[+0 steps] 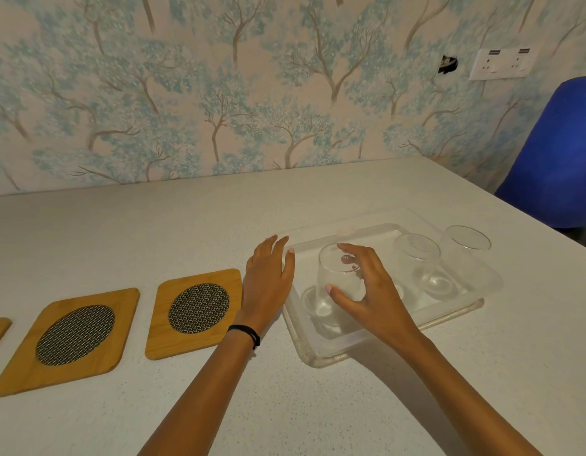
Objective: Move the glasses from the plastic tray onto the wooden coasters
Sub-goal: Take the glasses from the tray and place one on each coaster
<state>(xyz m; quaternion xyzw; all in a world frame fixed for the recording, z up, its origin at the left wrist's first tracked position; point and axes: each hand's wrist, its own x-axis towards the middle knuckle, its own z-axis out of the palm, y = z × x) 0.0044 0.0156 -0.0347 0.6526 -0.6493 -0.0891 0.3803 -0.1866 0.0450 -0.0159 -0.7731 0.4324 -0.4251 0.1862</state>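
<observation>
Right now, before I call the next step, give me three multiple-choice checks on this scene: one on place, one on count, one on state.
1. Where is the left hand?
A. flat on the table between the nearest coaster and the tray
B. inside the tray
C. on a coaster

2. How many glasses stand in the plastic tray?
A. one
B. three
C. five

3. What is the right hand doing?
A. resting on the table
B. closing around the nearest glass
C. holding a coaster

Answers: 1 A, it lies between the nearest coaster and the tray edge. 2 B, three clear glasses are inside. 3 B, thumb and fingers wrap the glass, which sits in the tray.
</observation>
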